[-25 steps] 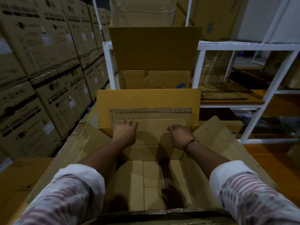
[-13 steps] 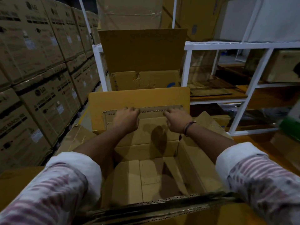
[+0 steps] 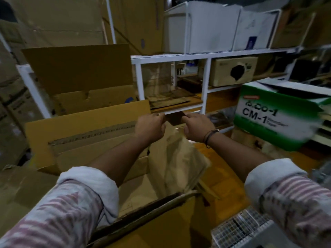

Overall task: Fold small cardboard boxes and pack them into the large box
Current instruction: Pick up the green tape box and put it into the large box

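1. Plainly, the big box (image 3: 86, 122) takes up the lower left. Its flaps are up, its near rim is toward the person, and bare card shows on its floor.
2. Beyond the big box stands a white rack (image 3: 206, 56) loaded with cartons.
3. Right of the big box sits a green carton (image 3: 268, 115), close enough to cramp any swing that way, I judge.
4. A wire mesh (image 3: 238, 228) lies by the big box's near right corner.
5. The small box (image 3: 179, 161), flat and blurred, hangs over the big box's right wall and is not yet folded.
6. The left hand (image 3: 150, 127) and right hand (image 3: 197, 127) sit close together, fingers curled over the small box's top edge and gripping it.
7. The step in hand looks like opening the flat. To do it well, shift the hands to opposite panels, press the creases square and tuck the bottom flaps. Only then lower it to the big box's floor, clear of the raised far flap.
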The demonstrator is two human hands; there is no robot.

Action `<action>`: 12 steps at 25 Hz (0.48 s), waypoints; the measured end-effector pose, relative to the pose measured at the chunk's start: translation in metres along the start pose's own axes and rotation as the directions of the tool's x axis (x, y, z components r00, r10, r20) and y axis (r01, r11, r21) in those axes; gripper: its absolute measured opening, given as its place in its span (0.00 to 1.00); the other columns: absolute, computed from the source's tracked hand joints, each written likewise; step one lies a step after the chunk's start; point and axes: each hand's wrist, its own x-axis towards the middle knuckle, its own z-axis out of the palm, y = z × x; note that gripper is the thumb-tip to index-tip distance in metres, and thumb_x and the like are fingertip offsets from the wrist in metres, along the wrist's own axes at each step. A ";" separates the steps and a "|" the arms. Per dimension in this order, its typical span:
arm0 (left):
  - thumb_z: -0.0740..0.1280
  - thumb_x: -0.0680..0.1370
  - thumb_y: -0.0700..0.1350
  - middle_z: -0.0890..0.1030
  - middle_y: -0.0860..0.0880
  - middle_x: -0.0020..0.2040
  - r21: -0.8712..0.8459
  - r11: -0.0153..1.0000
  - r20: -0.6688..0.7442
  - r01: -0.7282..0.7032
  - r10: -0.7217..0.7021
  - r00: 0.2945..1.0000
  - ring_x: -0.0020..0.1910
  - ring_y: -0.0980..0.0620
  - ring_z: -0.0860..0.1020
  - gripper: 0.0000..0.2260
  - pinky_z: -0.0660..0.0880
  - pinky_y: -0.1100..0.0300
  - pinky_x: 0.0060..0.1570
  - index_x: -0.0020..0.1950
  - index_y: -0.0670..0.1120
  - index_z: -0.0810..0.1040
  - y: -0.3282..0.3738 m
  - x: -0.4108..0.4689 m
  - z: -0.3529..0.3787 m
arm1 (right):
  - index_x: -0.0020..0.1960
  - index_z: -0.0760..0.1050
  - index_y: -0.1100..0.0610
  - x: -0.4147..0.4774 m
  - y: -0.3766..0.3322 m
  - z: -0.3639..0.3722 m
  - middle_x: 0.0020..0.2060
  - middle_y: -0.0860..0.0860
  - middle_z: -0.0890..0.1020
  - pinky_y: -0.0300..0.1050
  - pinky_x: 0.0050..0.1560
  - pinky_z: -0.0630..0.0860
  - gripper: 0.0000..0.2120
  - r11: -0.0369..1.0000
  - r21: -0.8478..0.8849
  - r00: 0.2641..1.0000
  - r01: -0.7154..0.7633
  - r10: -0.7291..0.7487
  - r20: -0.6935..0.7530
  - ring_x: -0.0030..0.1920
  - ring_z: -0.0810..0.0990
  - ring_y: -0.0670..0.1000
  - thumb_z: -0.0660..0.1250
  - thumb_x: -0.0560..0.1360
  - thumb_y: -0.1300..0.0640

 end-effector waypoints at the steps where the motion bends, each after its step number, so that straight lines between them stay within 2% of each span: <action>1: 0.63 0.80 0.55 0.82 0.49 0.49 -0.029 1.000 -0.011 0.007 -0.007 1.000 0.46 0.45 0.81 0.10 0.67 0.56 0.34 0.55 0.51 0.77 0.023 0.010 0.001 | 0.55 0.76 0.55 -0.015 0.023 0.001 0.53 0.56 0.81 0.53 0.46 0.75 0.10 0.999 0.014 0.999 -0.041 0.041 -0.002 0.51 0.79 0.61 0.63 0.76 0.53; 5: 0.65 0.79 0.56 0.82 0.49 0.46 -0.112 0.992 -0.028 0.057 -0.060 0.998 0.45 0.45 0.81 0.10 0.75 0.55 0.37 0.52 0.51 0.76 0.107 0.045 0.008 | 0.58 0.77 0.55 -0.078 0.109 0.005 0.52 0.56 0.80 0.55 0.47 0.78 0.11 0.980 0.108 0.985 -0.168 0.171 -0.016 0.51 0.79 0.60 0.64 0.80 0.51; 7: 0.65 0.79 0.55 0.80 0.51 0.44 -0.147 0.988 -0.034 0.053 -0.058 0.998 0.42 0.46 0.79 0.08 0.71 0.56 0.35 0.52 0.51 0.76 0.157 0.063 0.013 | 0.59 0.76 0.54 -0.111 0.159 0.007 0.54 0.55 0.77 0.55 0.51 0.77 0.12 0.961 0.120 0.968 -0.247 0.251 -0.020 0.52 0.77 0.59 0.64 0.80 0.49; 10: 0.64 0.81 0.53 0.73 0.54 0.42 -0.169 0.985 -0.042 0.031 -0.039 0.998 0.37 0.52 0.71 0.08 0.62 0.58 0.31 0.56 0.52 0.77 0.222 0.085 0.022 | 0.63 0.75 0.54 -0.150 0.227 0.006 0.61 0.57 0.74 0.56 0.58 0.75 0.16 0.909 0.121 0.912 -0.399 0.407 -0.057 0.60 0.73 0.60 0.65 0.79 0.48; 12: 0.64 0.81 0.54 0.75 0.54 0.43 -0.187 0.982 -0.042 0.023 -0.031 0.999 0.38 0.54 0.70 0.08 0.63 0.58 0.31 0.57 0.52 0.77 0.258 0.098 0.031 | 0.64 0.75 0.55 -0.173 0.268 0.004 0.63 0.57 0.72 0.58 0.61 0.74 0.18 0.860 0.145 0.862 -0.489 0.502 -0.072 0.63 0.70 0.61 0.67 0.77 0.47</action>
